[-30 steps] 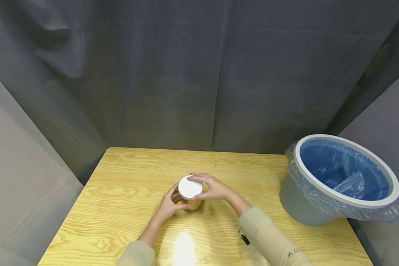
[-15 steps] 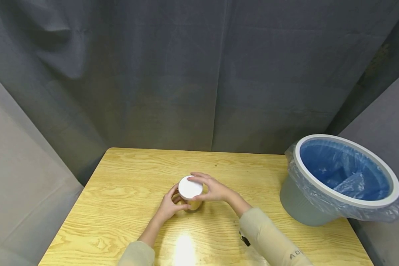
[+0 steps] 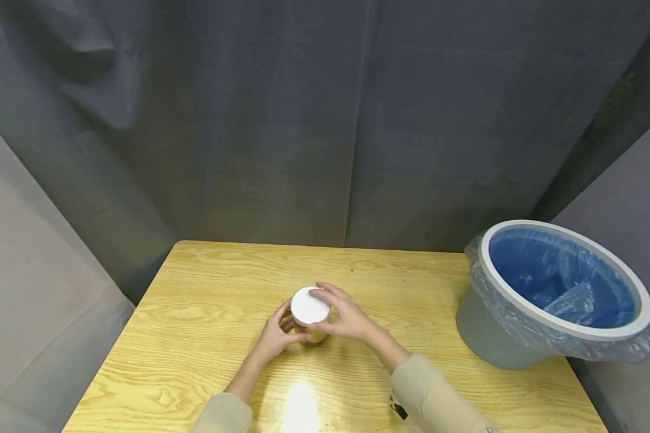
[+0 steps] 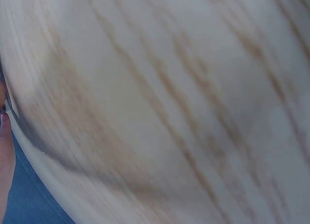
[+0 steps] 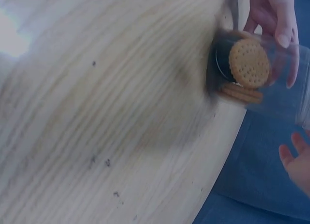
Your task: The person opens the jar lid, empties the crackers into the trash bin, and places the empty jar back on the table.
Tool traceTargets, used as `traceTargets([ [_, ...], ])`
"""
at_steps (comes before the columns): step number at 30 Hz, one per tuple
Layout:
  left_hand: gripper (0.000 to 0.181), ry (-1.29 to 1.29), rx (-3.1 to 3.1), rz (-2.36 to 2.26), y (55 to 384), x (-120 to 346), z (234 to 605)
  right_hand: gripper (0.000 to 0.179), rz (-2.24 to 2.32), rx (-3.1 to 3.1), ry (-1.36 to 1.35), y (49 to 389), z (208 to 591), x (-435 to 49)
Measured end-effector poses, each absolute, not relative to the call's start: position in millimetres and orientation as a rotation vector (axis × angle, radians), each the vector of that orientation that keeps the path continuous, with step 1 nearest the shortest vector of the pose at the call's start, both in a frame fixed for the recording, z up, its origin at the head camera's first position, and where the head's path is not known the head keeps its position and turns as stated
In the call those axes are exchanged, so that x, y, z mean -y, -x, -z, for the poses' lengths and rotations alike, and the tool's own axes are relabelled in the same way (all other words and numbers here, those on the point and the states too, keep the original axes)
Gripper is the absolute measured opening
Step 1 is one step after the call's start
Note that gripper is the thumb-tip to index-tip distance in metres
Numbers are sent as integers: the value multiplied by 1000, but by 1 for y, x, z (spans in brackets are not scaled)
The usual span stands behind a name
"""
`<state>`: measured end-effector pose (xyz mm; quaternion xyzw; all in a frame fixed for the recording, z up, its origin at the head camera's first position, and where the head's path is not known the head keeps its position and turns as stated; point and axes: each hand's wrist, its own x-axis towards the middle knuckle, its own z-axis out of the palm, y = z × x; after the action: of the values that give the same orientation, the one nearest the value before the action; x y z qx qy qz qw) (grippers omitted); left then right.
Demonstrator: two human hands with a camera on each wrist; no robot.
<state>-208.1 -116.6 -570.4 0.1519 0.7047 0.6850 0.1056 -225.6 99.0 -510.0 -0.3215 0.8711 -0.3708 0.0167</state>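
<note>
A clear jar (image 5: pixel 283 95) with round biscuits (image 5: pixel 250 63) inside stands on the table, capped by a white lid (image 3: pixel 309 307). From its left side, my left hand (image 3: pixel 273 338) grips the jar body, thumb at the front and fingers behind. My right hand (image 3: pixel 348 316) holds the lid from the right, thumb at its near edge and fingertips over its far rim. In the right wrist view, fingers of the right hand (image 5: pixel 299 161) show near the lid end, which is cut off by the frame. The left wrist view catches only a sliver of the left hand (image 4: pixel 6 156).
The wooden table (image 3: pixel 206 282) has rounded corners. At its right side stands a grey-green bin (image 3: pixel 493 328) with a white rim and a clear plastic liner. A dark curtain (image 3: pixel 260 132) hangs behind. A small black-and-yellow item (image 3: pixel 398 410) shows by the right sleeve.
My right hand has turned slightly at the lid: its fingertips have slid a little rightward along the rim and the thumb has shifted left. Jar and left hand have stayed in place.
</note>
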Motion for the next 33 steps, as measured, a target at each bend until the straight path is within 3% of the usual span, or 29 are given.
traceTargets([
  [15,86,-476,-2107,-2015,208,116,571,72,1174,-2932,731,206,513,-81],
  [33,85,-464,-2110,-2021,207,116,568,68,1184,-3004,689,206,520,-77],
])
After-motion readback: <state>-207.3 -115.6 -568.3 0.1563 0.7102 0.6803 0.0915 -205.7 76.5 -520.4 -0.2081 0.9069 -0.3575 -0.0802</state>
